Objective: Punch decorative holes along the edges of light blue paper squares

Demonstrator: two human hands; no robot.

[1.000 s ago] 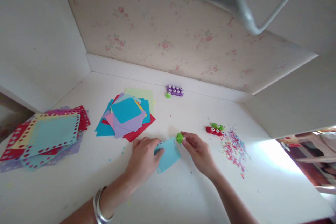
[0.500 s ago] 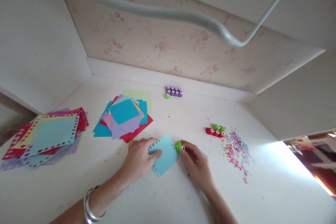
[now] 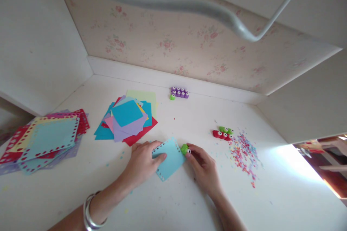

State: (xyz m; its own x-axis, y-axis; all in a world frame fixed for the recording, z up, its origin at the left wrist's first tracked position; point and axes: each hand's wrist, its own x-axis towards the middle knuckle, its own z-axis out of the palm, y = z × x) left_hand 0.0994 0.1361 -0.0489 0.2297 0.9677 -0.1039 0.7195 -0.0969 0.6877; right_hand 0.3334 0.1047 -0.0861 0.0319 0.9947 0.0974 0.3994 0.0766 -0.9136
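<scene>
A light blue sheet of paper (image 3: 171,160) with small holes punched along its left, upper right and lower left borders is pinched in my left hand (image 3: 145,160), thumb on top. The fingers of my right hand (image 3: 204,166) are closed around a green craft punch (image 3: 184,149) with a white button. This punch sits at the sheet's right edge; whether paper is inside its slot I cannot make out. A silver bangle (image 3: 90,211) circles my left wrist.
Punched sheets (image 3: 54,135) lie stacked at the left, plain coloured sheets (image 3: 127,113) nearer the middle. Purple punches (image 3: 180,92) and one green punch (image 3: 172,97) stand by the wall. Red and green punches (image 3: 223,134) sit beside paper confetti (image 3: 244,153) at the right.
The camera view has shifted slightly. Both hands keep their hold, and the green punch stays at the right edge of the sheet.
</scene>
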